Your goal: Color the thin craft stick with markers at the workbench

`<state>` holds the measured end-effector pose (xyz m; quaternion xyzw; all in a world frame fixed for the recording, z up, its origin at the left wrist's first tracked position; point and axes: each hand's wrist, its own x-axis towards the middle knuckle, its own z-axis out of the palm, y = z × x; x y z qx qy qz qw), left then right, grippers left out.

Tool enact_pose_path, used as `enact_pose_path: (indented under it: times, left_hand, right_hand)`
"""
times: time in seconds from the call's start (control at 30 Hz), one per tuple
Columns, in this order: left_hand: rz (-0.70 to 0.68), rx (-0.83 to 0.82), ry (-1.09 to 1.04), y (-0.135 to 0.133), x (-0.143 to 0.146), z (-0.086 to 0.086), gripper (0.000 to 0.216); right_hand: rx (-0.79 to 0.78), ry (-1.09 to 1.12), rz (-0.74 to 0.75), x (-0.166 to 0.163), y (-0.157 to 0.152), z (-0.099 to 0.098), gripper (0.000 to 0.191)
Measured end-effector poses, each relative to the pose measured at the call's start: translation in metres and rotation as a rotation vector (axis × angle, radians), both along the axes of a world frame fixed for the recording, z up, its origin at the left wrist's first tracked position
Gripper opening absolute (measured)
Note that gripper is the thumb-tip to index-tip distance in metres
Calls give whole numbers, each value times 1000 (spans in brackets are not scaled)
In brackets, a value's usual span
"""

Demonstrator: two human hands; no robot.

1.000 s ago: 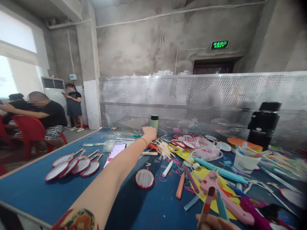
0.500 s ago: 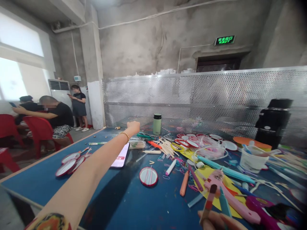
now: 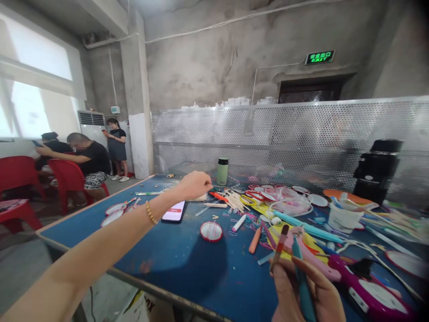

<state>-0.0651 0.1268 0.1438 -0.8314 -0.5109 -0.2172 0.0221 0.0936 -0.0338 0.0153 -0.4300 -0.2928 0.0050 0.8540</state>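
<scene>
My left hand point(image 3: 197, 184) reaches over the far middle of the table, its fingers curled down. Anything in them is hidden. Below it are a packet of sticks and a bundle of loose wooden sticks point(image 3: 234, 199). My right hand point(image 3: 306, 286), low on the right, is closed round a teal pen point(image 3: 301, 277) and a flat stick with a dark brown tip point(image 3: 280, 243), both upright. Between the hands lies a round white disc with a red rim point(image 3: 211, 231), with strips across it. A phone point(image 3: 173, 212) with a lit screen lies under my left forearm.
A green bottle point(image 3: 222, 171) stands before a perforated metal screen point(image 3: 284, 134). On the right are a white tub point(image 3: 344, 218), a purple device point(image 3: 372, 293), markers, yellow paper and a black container point(image 3: 378, 172). More rimmed discs point(image 3: 113, 215) lie left. People sit and stand beyond.
My left hand has drawn back and to the right, its fingers now pointing down. My right hand has risen further into view, still holding the teal pen and brown-tipped stick. The view has shifted slightly.
</scene>
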Motion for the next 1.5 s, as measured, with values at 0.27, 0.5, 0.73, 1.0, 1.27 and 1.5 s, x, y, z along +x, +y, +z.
enact_pose_path:
  times: [0.27, 0.5, 0.73, 1.0, 1.27, 1.5]
  left_hand:
    - [-438, -274, -589, -124, 38, -95, 27]
    - [-474, -481, -1079, -134, 84, -133, 32]
    - [-511, -857, -1407, -129, 79, -134, 41]
    - [-494, -919, -1449, -128, 73, -137, 47]
    - [-466, -918, -1415, -129, 77, -140, 44]
    - [-484, -935, -1429, -130, 75, -139, 42]
  right_hand:
    - [-53, -120, 13, 19, 9, -23, 42]
    - [-226, -163, 141, 26, 9, -31, 44]
    - [-255, -420, 190, 25, 5, -22, 29]
    - [-315, -552, 196, 30, 2, -23, 31]
    - [-152, -575, 105, 41, -5, -3, 28]
    - [-27, -544, 88, 43, 4, 5, 19]
